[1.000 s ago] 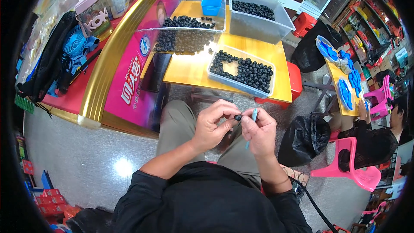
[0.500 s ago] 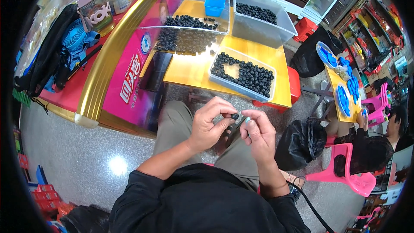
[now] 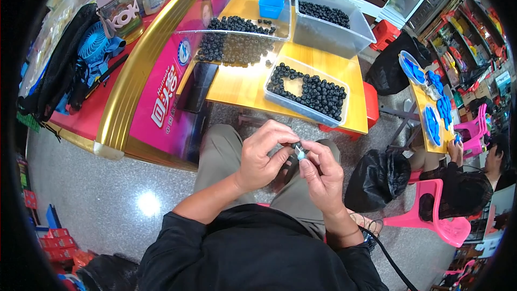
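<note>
Over my lap, my left hand (image 3: 259,157) pinches a small round black piece (image 3: 295,145) between thumb and fingertips, with most of it covered by the fingers. My right hand (image 3: 324,175) grips a small pale-blue tool with a pointed, light tip (image 3: 300,154); its exact kind is too small to tell. That tip meets the black piece, and the two hands almost touch. Beyond them, on the yellow table (image 3: 237,89), stands a shallow clear tray (image 3: 301,109) partly filled with similar black pieces (image 3: 323,97).
A clear bin (image 3: 336,40) and a clear case (image 3: 253,33), both with black pieces, stand farther back near a blue basket (image 3: 272,4). A gold-edged counter (image 3: 134,75) borders the left. Rightward are a black bag (image 3: 377,179), a pink chair (image 3: 431,213) and a seated person (image 3: 464,188).
My right hand has moved left and its fingers have closed in, bringing the pale-blue tool against the black piece. My left hand stays nearly in place. The view has shifted slightly.
</note>
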Tool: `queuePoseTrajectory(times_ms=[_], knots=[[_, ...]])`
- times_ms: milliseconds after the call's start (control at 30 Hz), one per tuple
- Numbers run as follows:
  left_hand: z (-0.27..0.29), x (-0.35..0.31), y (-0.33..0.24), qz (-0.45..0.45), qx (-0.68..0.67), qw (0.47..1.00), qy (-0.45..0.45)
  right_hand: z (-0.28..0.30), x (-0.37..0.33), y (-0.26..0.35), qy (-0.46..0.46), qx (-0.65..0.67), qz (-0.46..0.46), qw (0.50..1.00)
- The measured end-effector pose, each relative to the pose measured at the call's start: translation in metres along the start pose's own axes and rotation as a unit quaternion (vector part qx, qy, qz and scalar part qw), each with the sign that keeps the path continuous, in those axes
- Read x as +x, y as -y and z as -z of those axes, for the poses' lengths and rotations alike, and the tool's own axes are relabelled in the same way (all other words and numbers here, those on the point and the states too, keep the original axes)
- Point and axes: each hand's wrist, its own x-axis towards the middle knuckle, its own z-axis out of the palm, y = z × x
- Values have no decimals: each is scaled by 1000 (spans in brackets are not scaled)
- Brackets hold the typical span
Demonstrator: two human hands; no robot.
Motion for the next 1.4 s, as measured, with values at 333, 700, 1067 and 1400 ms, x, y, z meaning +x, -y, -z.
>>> queuePoseTrajectory(times_ms=[333, 700, 1067, 1400], knots=[[0, -4, 3, 5, -2, 1000, 1, 2, -1, -3, 12, 23, -20, 999], [11, 21, 11, 123, -46, 990, -47, 16, 18, -18, -105, 318, -208, 919], [72, 209, 104, -79, 477, 875, -15, 38, 30, -35, -134, 363, -236, 891], [-78, 137, 173, -46, 400, 854, 330, 48, 40, -59, -164, 388, -281, 862]])
